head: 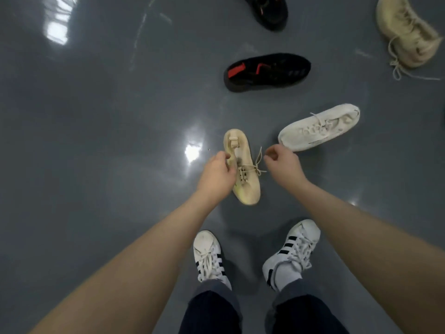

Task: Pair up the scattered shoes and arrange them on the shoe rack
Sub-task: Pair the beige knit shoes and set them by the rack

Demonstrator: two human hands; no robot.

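Gripping beige shoe [243, 165] collar w/ left hand [218, 173]; right hand [283, 162] curled, empty.

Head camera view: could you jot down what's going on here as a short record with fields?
setting: glossy grey floor, seen from above
loose shoes: tan shoe, white shoe, black shoe with red patches, second black shoe at the top edge, second tan shoe top right
left hand: on the tan shoe's opening
right hand: beside that shoe's laces, fingers curled, holding nothing visible
shoe rack: not in view
person's own feet: white sneakers with black stripes
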